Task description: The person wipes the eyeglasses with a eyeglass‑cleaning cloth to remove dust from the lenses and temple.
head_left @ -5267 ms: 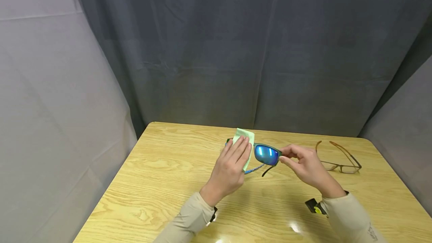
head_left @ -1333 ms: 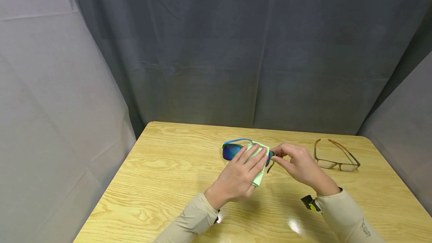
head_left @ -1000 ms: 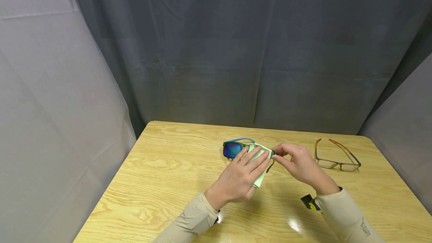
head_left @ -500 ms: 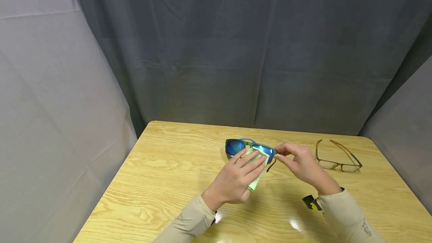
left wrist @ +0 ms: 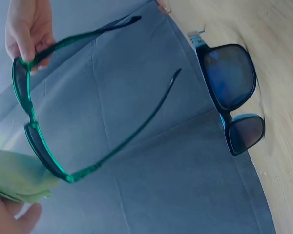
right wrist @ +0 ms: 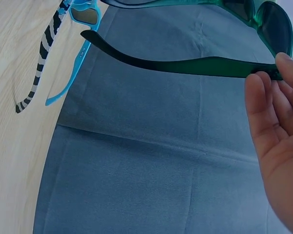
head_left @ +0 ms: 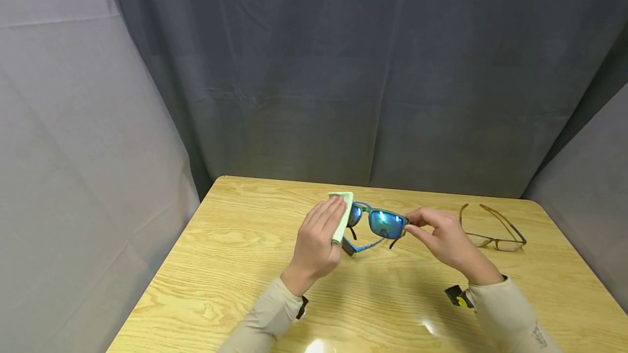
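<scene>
My right hand [head_left: 446, 236] pinches green-framed sunglasses [head_left: 387, 224] with mirrored blue lenses near one hinge, above the table. In the right wrist view the thumb and fingers of my right hand [right wrist: 283, 131] grip that corner, and the green temple arm [right wrist: 205, 66] stretches out unfolded. My left hand [head_left: 316, 241] holds a pale green cleaning cloth [head_left: 345, 214] at the other end of the sunglasses, covering part of that lens. In the left wrist view the cloth [left wrist: 19, 173] lies between the fingers and the frame's outer edge; the fingertips are partly hidden.
Blue-armed sunglasses [left wrist: 229, 78] lie on the wooden table [head_left: 221, 244] below the held pair; one arm is striped. Clear-lensed eyeglasses [head_left: 509, 245] with brown tips rest unfolded at the right. A grey curtain [head_left: 294, 97] hangs behind the table.
My left hand has moved left with the cloth, off the right-hand lens to the left one. The sunglasses have turned slightly and uncover more of the blue-armed pair below.
</scene>
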The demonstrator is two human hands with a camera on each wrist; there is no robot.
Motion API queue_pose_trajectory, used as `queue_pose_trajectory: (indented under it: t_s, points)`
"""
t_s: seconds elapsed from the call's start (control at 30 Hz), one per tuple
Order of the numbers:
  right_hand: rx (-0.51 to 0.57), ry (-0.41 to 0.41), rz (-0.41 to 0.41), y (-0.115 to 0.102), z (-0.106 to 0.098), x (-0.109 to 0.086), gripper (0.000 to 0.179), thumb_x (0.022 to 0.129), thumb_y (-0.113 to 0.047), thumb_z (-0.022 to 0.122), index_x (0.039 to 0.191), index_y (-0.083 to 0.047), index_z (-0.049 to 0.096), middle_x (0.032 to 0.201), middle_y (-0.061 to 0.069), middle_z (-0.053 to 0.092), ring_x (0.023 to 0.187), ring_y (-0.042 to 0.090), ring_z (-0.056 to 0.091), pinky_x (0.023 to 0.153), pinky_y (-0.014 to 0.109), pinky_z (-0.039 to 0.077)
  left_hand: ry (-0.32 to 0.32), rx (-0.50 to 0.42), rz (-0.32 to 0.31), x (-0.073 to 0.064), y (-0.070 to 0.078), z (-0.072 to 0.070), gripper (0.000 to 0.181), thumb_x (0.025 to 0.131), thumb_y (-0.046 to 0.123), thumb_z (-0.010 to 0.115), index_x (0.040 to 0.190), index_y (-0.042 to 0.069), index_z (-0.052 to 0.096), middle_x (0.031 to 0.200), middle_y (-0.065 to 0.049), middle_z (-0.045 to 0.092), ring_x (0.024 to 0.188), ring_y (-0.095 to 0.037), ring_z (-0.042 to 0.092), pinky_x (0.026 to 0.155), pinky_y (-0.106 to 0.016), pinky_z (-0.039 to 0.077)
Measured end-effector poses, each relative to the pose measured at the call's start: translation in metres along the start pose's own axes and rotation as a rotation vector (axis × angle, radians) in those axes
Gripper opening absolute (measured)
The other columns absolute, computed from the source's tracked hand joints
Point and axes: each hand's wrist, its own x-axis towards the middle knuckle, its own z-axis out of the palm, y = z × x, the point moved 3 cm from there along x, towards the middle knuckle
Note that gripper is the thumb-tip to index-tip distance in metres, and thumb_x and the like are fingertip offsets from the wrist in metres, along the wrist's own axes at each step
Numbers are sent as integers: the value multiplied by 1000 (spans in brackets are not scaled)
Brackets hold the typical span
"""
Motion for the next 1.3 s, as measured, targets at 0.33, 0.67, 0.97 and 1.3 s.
queue_pose_trajectory:
  t_s: [0.33,0.67,0.97,1.3]
  points:
    - [6,11,-25,0,-4,-3,35,66,16,75,90,-7,68,81,-6,66,71,6,62,64,14,49,-19,-166,-423,-6,-22,1,39,86,2,51,124,0,58,109,-14,67,97,-26,65,83,-41,52]
    - [3,35,-92,-1,-6,-2,40,61,19,77,92,-6,69,88,2,69,75,10,65,69,12,50,-110,-355,-597,-11,-31,11,29,94,4,49,121,-1,59,111,-13,64,98,-25,63,81,-37,53]
    - [25,-7,-93,-1,-6,-2,41,63,18,76,96,-7,70,94,2,69,83,8,64,71,14,51,-185,-446,-742,-13,-37,15,27,99,19,48,118,9,64,103,-3,63,86,-14,58,75,-32,50]
    - [27,-1,-188,1,-5,-3,47,59,18,77,98,-7,70,96,2,68,85,10,64,74,12,49,-274,-586,-908,-16,-39,18,30,100,21,44,121,12,63,101,-6,65,68,-14,53,62,-27,47]
